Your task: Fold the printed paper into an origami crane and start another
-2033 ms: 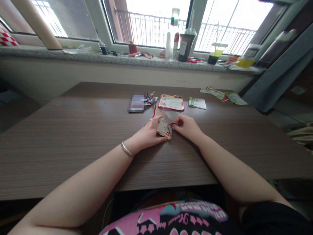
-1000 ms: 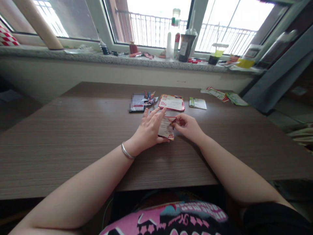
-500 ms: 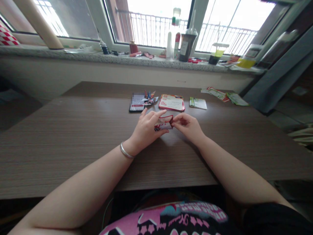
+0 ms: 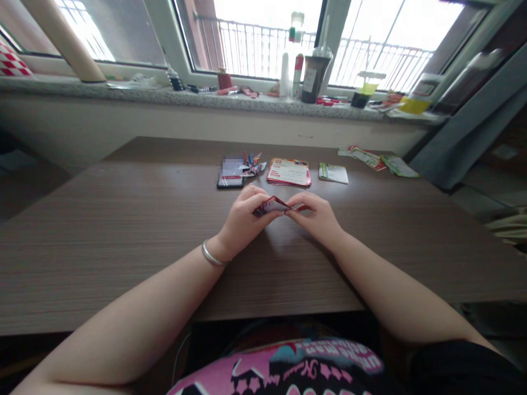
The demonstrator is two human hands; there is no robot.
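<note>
Between my hands, just above the table, is a folded piece of printed paper (image 4: 272, 205), white with red edges and dark print. My left hand (image 4: 249, 211) grips its left part between thumb and fingers, covering some of it. At its right corner my right hand (image 4: 310, 211) pinches the paper with thumb and fingertips. Beyond my hands lie a phone (image 4: 230, 178), a folded paper figure (image 4: 253, 166) with pointed colourful parts, and a stack of red-edged printed sheets (image 4: 289, 172). To their right is a smaller stack of green and white papers (image 4: 333, 173).
Several flat green and red packets (image 4: 397, 166) lie at the table's far right corner. Behind the wooden table (image 4: 123, 230), a granite windowsill (image 4: 144, 94) holds a dark cup (image 4: 315, 77), bottles and small items. A grey curtain (image 4: 469, 126) hangs at the right.
The paper has been folded closer together and tilted. My left fingers have curled in around it, and my right fingertips have shifted slightly left against its corner.
</note>
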